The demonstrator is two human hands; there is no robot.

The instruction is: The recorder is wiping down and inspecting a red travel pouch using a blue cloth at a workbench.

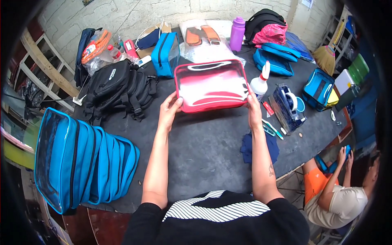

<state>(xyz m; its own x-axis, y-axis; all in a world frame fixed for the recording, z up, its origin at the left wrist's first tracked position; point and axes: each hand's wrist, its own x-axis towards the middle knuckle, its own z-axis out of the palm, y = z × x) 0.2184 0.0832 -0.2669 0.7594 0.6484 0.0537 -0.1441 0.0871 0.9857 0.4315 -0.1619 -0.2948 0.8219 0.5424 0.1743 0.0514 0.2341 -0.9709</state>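
Note:
Between my two hands is a red pouch (212,107) with a clear plastic front, held up over the dark table with its window toward me. My left hand (169,109) grips its lower left corner, thumb on the front edge. At the lower right side, my right hand (253,107) has hold of it the same way; the fingers behind the pouch are hidden. Through the glossy window the inside looks whitish, with red along the bottom. Just right of my right hand stands a white spray bottle (259,85).
Blue clear-sided pouches (87,159) stand in a row at the left edge of the table (196,155). A black backpack (122,90) lies behind them. A tape dispenser (288,108) and a navy cloth (261,148) are at right. Another person (339,196) sits at lower right.

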